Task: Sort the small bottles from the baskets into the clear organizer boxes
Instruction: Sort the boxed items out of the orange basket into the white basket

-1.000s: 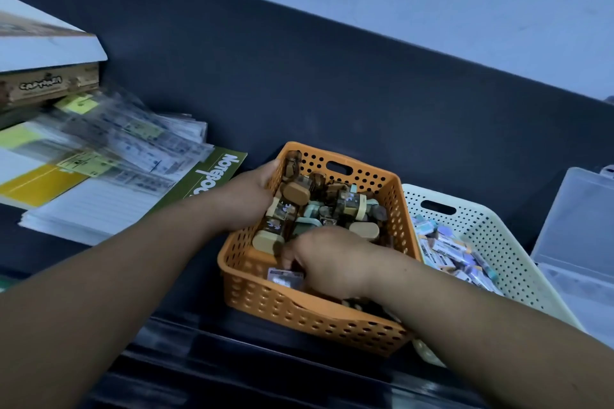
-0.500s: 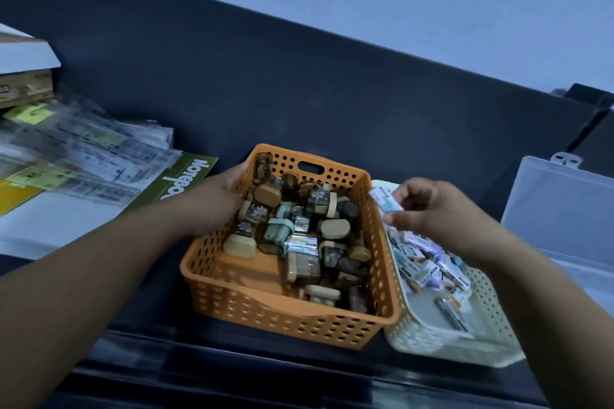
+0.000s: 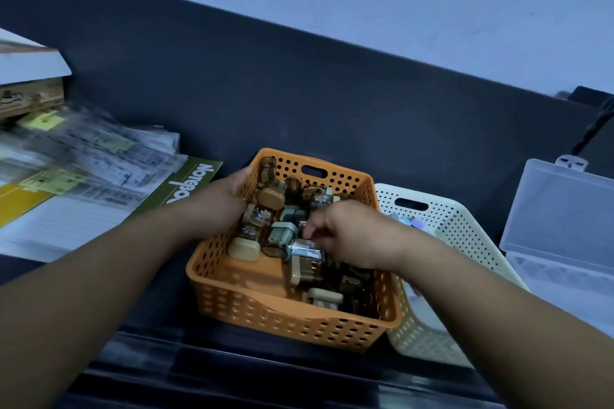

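An orange perforated basket [image 3: 292, 312] holds several small brown bottles with beige caps [image 3: 270, 199] and a labelled one [image 3: 307, 251]. My left hand [image 3: 216, 206] grips the basket's left wall, fingers curled over the rim. My right hand [image 3: 349, 236] reaches into the middle of the pile, and its curled fingertips pinch a small bottle there. To the right stands a white perforated basket [image 3: 465, 229] with small pale-labelled bottles [image 3: 408, 222], partly hidden by my right arm. A clear organizer box [image 3: 561, 209] with its lid up sits at the far right.
Left of the orange basket lie a green notebook [image 3: 189, 189], a stack of clear packets [image 3: 93, 156] and a cardboard box [image 3: 30, 96]. A dark panel [image 3: 332, 93] rises behind the baskets. The dark shelf edge runs along the bottom.
My right hand, which held a small labelled bottle over the white basket half a second ago, has come back left into the orange basket. My left hand has kept hold of the basket's wall.
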`<state>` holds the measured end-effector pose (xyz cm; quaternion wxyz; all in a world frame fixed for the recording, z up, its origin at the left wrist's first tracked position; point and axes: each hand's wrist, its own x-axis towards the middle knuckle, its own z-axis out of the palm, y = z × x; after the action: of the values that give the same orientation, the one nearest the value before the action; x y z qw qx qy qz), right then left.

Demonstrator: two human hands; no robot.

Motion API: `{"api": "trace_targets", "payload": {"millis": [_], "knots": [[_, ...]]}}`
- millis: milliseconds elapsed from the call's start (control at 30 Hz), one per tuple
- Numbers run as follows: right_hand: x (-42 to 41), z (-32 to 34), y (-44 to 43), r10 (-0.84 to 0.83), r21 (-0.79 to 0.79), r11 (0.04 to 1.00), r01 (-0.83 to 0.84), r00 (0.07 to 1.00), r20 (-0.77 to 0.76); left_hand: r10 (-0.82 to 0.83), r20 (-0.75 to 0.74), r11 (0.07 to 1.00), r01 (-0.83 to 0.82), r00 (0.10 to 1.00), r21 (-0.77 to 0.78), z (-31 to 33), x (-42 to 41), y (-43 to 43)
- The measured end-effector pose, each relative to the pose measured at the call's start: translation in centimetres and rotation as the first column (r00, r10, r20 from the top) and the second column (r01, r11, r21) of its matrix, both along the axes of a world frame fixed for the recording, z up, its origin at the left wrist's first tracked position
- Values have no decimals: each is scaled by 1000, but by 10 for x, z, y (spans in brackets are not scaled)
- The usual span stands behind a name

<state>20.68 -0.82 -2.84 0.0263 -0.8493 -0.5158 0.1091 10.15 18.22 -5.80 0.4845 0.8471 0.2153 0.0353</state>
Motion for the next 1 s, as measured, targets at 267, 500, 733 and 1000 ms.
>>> {"api": "trace_targets", "payload": {"millis": [267,500,733,1000], "knots": [[4,-10,36,69,-323,946,-36,993,92,15,-32,1000,-16,999,-27,0,-3,3],[1,-19,31,74,-327,944,-43,994,82,-15,30,998,17,999,-56,-3,2,4],[-9,-16,35,42,-368,930,-20,998,51,-16,-2,997,16,1000,-74,-7,2,8],[-13,-19,41,2,-429,903,17,999,45,-12,17,998,13,1000,-56,-8,5,9]]}}
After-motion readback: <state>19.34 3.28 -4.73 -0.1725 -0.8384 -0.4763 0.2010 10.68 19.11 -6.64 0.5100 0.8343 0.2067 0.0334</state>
